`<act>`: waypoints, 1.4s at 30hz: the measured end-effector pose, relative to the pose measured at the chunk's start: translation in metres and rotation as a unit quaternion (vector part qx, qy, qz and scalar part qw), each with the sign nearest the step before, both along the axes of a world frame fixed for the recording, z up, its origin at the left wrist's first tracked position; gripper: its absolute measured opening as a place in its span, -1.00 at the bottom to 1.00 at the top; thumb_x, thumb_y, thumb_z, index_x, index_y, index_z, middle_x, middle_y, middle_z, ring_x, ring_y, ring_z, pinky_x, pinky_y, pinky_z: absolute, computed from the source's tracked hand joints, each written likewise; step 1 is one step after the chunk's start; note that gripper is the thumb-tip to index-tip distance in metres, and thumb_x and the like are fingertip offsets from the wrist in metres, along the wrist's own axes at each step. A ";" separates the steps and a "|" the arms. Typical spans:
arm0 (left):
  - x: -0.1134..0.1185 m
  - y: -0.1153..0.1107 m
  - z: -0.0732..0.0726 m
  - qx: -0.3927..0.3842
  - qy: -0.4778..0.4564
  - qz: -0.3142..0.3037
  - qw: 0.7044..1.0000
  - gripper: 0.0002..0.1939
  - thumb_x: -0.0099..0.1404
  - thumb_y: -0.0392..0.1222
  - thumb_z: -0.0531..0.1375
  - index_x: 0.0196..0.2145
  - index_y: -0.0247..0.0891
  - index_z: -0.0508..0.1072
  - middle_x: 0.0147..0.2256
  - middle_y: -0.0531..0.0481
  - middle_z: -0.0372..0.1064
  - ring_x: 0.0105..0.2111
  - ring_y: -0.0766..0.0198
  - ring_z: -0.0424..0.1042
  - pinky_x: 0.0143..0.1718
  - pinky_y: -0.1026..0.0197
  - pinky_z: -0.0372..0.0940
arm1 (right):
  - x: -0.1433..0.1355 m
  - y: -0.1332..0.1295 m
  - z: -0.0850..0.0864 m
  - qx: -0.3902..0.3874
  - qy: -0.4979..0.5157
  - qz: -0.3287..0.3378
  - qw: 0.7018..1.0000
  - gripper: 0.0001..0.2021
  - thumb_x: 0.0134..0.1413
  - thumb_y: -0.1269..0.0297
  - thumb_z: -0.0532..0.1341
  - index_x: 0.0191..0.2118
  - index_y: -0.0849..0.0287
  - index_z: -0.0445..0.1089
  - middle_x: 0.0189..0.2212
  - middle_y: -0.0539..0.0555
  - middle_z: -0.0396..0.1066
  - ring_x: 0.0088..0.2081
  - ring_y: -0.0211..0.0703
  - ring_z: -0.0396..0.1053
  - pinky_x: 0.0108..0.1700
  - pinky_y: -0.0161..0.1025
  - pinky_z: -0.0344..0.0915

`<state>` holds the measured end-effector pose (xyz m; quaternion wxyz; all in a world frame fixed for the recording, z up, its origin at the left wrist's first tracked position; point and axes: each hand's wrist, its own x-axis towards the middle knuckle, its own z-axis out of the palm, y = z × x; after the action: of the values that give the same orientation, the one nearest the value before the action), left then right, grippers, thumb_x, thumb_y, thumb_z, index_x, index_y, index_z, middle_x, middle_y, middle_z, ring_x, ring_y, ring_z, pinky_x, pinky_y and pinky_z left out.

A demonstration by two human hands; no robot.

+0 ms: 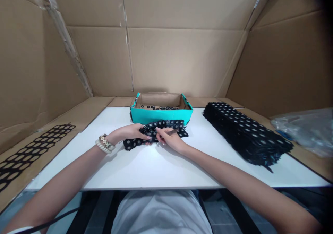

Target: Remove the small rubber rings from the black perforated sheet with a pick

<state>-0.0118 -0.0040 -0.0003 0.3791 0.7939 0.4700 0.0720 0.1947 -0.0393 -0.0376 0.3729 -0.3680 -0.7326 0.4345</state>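
Fingers of the left hand (134,131) clamp dotted black fabric (132,144) at frame centre; the right hand's (170,139) close round a slim tool (173,131). Likely light and floppy, it suits an edge grip.

The head camera looked from the near side of the teal box (161,116) and above it, forward and down, facing its front wall nearly squarely. The wearer's pale shirt (161,213) lay closest, below the box; the view took in cardboard walls (182,60) behind the box and to either side.
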 end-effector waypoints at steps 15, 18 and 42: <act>0.003 -0.003 0.004 0.013 0.028 0.006 1.000 -0.47 0.00 0.22 0.24 -0.25 -0.29 0.48 -0.24 -0.03 0.49 -0.26 0.13 0.39 -0.35 0.26 0.16 | 0.000 -0.002 0.001 -0.028 0.013 0.036 0.999 -0.60 0.07 -0.05 0.18 -0.48 0.25 0.41 -0.68 -0.06 0.17 -0.59 -0.34 0.12 -0.50 -0.33 0.00; 0.004 -0.005 0.007 0.031 0.061 0.026 0.997 -0.42 -0.02 0.28 0.23 -0.26 -0.30 0.47 -0.25 -0.04 0.48 -0.28 0.11 0.37 -0.38 0.25 0.14 | -0.001 -0.002 0.002 -0.016 0.004 0.015 1.000 -0.62 -0.01 -0.05 0.24 -0.44 0.24 0.43 -0.57 -0.01 0.31 -0.53 -0.32 0.14 -0.48 -0.34 0.00; 0.002 -0.001 0.001 0.008 0.022 -0.010 1.000 -0.52 0.04 0.17 0.23 -0.24 -0.28 0.50 -0.28 -0.01 0.49 -0.31 0.16 0.38 -0.36 0.26 0.15 | 0.002 0.002 0.003 -0.099 0.099 0.023 0.990 -0.45 0.05 -0.18 0.11 -0.62 0.24 0.37 -0.59 0.07 0.34 -0.54 -0.29 0.10 -0.45 -0.28 0.03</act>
<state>-0.0100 -0.0055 0.0009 0.3629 0.8029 0.4698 0.0550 0.1964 -0.0377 -0.0346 0.3951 -0.3416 -0.6538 0.5475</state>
